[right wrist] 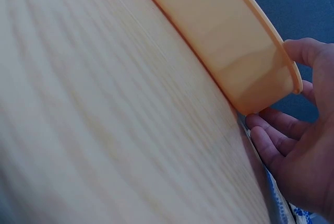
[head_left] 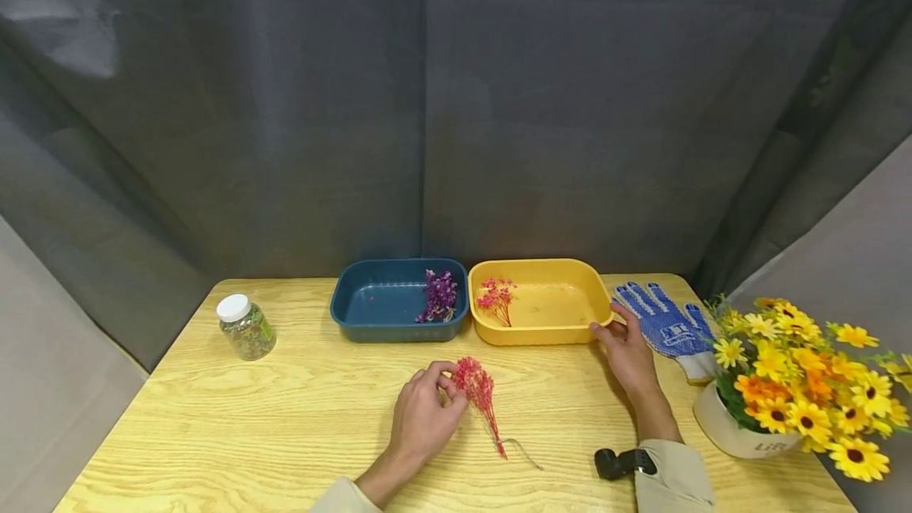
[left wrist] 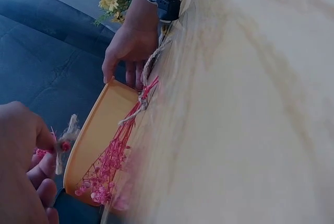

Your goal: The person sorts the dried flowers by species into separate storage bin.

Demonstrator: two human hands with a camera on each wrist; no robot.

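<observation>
My left hand pinches pink dried flowers with thumb and fingers just above the table; in the left wrist view pink bits and a piece of twine show at the fingertips. A pink dried flower bunch with a twine tie lies on the wood beside that hand. My right hand grips the front right corner of the yellow tray, its thumb at the rim and its other fingers by the outer wall. Inside the tray is a pink sprig, left of the middle.
A dark blue tray with purple dried flowers stands left of the yellow one. Further left is a white-lidded jar. A blue-and-white glove and a potted yellow flower plant are on the right. A dark curtain hangs behind.
</observation>
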